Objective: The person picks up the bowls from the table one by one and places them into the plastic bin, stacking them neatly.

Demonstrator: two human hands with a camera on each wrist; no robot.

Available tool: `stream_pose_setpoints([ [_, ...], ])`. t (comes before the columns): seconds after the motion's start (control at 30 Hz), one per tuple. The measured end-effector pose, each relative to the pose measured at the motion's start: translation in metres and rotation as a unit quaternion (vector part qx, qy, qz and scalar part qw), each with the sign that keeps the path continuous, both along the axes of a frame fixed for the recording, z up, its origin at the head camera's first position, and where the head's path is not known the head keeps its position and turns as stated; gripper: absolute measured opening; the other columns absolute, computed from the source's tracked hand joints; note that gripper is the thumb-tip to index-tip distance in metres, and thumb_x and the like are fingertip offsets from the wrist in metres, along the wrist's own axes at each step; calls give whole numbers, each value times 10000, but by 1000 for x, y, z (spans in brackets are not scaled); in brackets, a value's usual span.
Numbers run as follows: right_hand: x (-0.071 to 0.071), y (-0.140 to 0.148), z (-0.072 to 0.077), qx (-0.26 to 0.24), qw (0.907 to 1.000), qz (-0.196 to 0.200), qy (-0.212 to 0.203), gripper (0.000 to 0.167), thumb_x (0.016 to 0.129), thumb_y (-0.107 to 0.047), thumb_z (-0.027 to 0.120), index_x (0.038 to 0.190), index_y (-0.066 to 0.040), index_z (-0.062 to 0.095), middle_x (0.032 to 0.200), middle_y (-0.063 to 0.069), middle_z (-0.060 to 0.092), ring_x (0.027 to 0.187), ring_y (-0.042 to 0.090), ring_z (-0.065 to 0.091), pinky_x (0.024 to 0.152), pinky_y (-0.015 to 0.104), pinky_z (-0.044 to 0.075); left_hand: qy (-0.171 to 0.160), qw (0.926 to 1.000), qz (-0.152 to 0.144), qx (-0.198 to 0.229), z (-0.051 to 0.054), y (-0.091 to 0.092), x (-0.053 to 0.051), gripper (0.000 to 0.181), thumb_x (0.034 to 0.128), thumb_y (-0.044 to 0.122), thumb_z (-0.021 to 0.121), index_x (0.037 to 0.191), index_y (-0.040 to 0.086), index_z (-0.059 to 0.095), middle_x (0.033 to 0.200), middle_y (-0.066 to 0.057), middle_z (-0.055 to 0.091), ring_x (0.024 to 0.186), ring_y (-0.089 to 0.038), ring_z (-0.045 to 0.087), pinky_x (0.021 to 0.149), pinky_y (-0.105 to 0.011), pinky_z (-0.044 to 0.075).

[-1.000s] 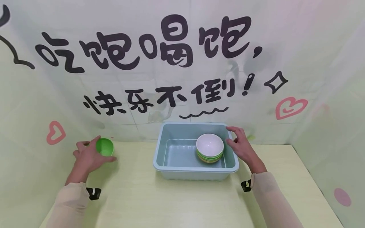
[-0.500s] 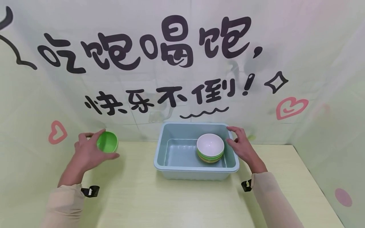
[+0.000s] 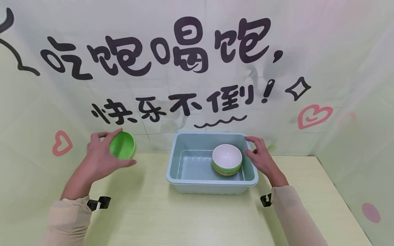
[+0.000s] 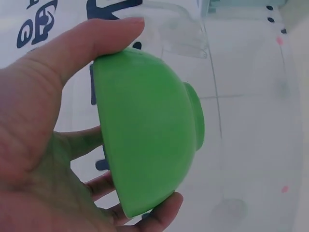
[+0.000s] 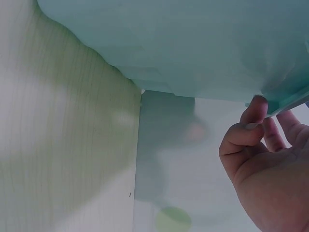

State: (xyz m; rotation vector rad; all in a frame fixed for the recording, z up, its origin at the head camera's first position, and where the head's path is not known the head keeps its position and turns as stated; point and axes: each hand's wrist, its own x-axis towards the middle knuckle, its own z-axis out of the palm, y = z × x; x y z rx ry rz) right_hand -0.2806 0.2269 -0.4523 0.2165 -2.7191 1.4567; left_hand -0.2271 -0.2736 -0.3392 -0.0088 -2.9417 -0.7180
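On the left, my left hand (image 3: 100, 153) holds a small green bowl (image 3: 123, 145) by its edge, thumb at one side and fingertips at the other. The bowl is tilted and raised off the table; in the left wrist view its rounded outside and foot ring (image 4: 193, 116) show. My right hand (image 3: 261, 157) grips the right rim of a light blue plastic basin (image 3: 203, 188). From below, the right wrist view shows curled fingers (image 5: 241, 137) at that rim. Inside the basin, toward its right, stands a stack of bowls (image 3: 227, 157), a white one on top with green and yellowish edges beneath.
The pale wooden table (image 3: 147, 212) runs back to a white printed curtain (image 3: 160, 130) with black characters. Side curtains close in both ends of the table. The basin's left half shows its bare floor (image 3: 194, 167).
My left hand has lifted the green bowl up off the table and shifted it slightly right. The right hand, basin and stacked bowls stay where they were.
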Motion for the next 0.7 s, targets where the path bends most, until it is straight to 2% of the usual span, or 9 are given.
stream_pose_setpoints([
  [0.2, -1, 0, -1, -29, 10000, 0, -19, 510, 1020, -130, 547, 1509, -68, 415, 1536, 224, 290, 958, 280, 464, 827, 328, 393, 231, 9995, -222, 83, 11, 18, 2, 1149, 661, 437, 927, 1609, 211, 319, 1532, -290, 210, 1303, -546, 285, 798, -633, 483],
  [0.43, 0, -1, -1, -9, 10000, -7, -55, 512, 1023, -139, 543, 1513, -69, 409, 1546, 221, 284, 1004, 291, 471, 843, 328, 397, 377, 9975, -491, 340, 16, 34, 0, 1115, 649, 400, 938, 1592, 248, 363, 1527, -252, 238, 1341, -516, 294, 873, -615, 468],
  [0.7, 1, -1, 1, 21, 10000, -2, -91, 516, 1028, -147, 536, 1520, -70, 400, 1552, 222, 275, 1028, 292, 468, 854, 331, 393, 566, 9949, -773, 315, 25, 53, -4, 1122, 629, 411, 943, 1586, 250, 380, 1501, -204, 288, 1336, -484, 313, 894, -614, 462],
])
